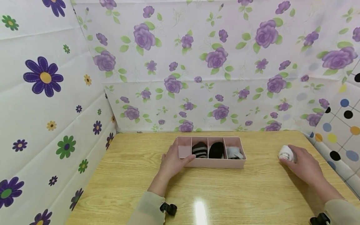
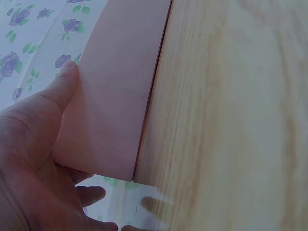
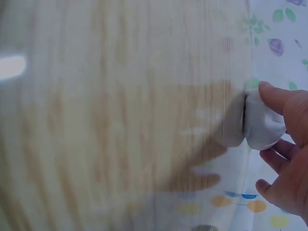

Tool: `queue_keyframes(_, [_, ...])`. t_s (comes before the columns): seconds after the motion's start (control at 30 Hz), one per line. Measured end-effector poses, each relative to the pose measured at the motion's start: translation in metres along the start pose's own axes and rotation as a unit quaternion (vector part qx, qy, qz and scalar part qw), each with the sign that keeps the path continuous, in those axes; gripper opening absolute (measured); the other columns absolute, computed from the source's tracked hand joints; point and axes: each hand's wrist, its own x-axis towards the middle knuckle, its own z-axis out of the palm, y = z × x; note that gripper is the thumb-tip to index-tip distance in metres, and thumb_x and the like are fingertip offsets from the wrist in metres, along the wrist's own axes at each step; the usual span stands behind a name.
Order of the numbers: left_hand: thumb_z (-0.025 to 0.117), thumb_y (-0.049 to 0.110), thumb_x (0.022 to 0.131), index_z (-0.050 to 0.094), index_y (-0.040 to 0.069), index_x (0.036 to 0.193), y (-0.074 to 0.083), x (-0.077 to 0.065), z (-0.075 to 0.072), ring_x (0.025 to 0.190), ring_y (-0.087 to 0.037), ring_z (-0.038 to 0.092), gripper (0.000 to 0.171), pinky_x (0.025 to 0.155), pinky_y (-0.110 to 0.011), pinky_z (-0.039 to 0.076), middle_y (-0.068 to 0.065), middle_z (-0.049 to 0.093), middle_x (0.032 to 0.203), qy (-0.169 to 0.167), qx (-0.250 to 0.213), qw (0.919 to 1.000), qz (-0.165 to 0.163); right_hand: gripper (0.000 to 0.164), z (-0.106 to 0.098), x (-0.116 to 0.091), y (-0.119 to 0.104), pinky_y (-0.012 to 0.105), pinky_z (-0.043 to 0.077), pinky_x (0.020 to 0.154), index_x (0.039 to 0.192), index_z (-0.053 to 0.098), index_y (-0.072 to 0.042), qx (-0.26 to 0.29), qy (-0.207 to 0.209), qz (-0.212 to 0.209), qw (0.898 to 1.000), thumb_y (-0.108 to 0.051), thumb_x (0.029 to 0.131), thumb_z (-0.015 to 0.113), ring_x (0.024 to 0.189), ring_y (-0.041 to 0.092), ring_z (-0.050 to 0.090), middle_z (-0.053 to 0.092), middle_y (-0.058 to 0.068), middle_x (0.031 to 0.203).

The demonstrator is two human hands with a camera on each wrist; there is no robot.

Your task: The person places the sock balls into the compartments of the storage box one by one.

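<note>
A long pink organizer box (image 1: 216, 163) with a row of compartments lies on the wooden table. My left hand (image 1: 172, 162) grips its left end, thumb at the upper edge of the front wall (image 2: 113, 91) and fingers around the end. Beside that hand, the leftmost compartment (image 1: 184, 151) is bare. The others hold a black-and-grey striped sock (image 1: 199, 150), a black sock (image 1: 216, 150) and a light grey sock (image 1: 234, 152). Far to the right, my right hand (image 1: 306, 165) holds a white rolled sock (image 1: 285, 154) between thumb and fingers, right at the tabletop in the right wrist view.
The glossy wooden table (image 1: 213, 190) ends at a wall sheet (image 1: 197, 103) with purple roses behind. A flower-patterned sheet (image 1: 64, 118) stands to the left and a dotted one (image 1: 340, 125) to the right, close to the right hand.
</note>
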Motion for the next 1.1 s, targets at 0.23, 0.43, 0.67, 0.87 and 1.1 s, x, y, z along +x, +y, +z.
queue_keyframes(0.23, [0.072,0.079,0.093,0.011,0.014,0.179,-0.001,0.001,0.001,0.163,-0.039,0.031,0.124,0.125,-0.08,0.016,-0.014,0.034,0.178,0.001,-0.001,1.0,0.005,0.088,-0.001,0.0,-0.003,0.082,0.043,0.087,0.159,0.041,0.013,-0.001,0.0,0.003,1.0,-0.045,0.104,0.078,0.124,0.067,0.047,0.043,0.048,0.146])
queue_keyframes(0.43, [0.073,0.078,0.093,0.012,0.014,0.179,0.0,0.0,0.0,0.163,-0.039,0.033,0.123,0.124,-0.08,0.016,-0.014,0.034,0.178,0.002,-0.002,1.0,0.007,0.09,-0.002,0.001,-0.005,0.084,0.042,0.087,0.16,0.041,0.012,-0.004,-0.005,0.007,1.0,-0.045,0.103,0.08,0.124,0.068,0.046,0.042,0.049,0.146])
queue_keyframes(0.67, [0.074,0.076,0.093,0.013,0.013,0.179,0.001,-0.001,-0.001,0.162,-0.039,0.034,0.123,0.124,-0.081,0.016,-0.015,0.035,0.177,0.002,-0.004,1.0,0.006,0.09,-0.001,0.0,-0.005,0.082,0.043,0.084,0.161,0.041,0.011,-0.008,-0.008,0.019,1.0,-0.048,0.103,0.078,0.122,0.068,0.049,0.044,0.049,0.146])
queue_keyframes(0.87, [0.075,0.075,0.093,0.014,0.01,0.178,0.001,-0.001,-0.001,0.162,-0.039,0.035,0.123,0.124,-0.081,0.016,-0.015,0.036,0.177,0.001,-0.004,1.0,0.008,0.088,-0.001,0.001,-0.012,0.081,0.045,0.082,0.161,0.043,0.009,-0.002,0.005,0.02,1.0,-0.049,0.104,0.078,0.121,0.068,0.05,0.048,0.048,0.145])
queue_keyframes(1.1, [0.076,0.074,0.093,0.014,0.01,0.178,0.0,0.0,-0.001,0.164,-0.039,0.031,0.123,0.124,-0.081,0.016,-0.015,0.033,0.178,-0.001,-0.007,0.9999,0.011,0.085,-0.002,0.002,-0.028,0.079,0.048,0.083,0.162,0.044,0.008,0.017,0.022,-0.001,1.0,-0.044,0.104,0.079,0.122,0.066,0.053,0.051,0.046,0.146])
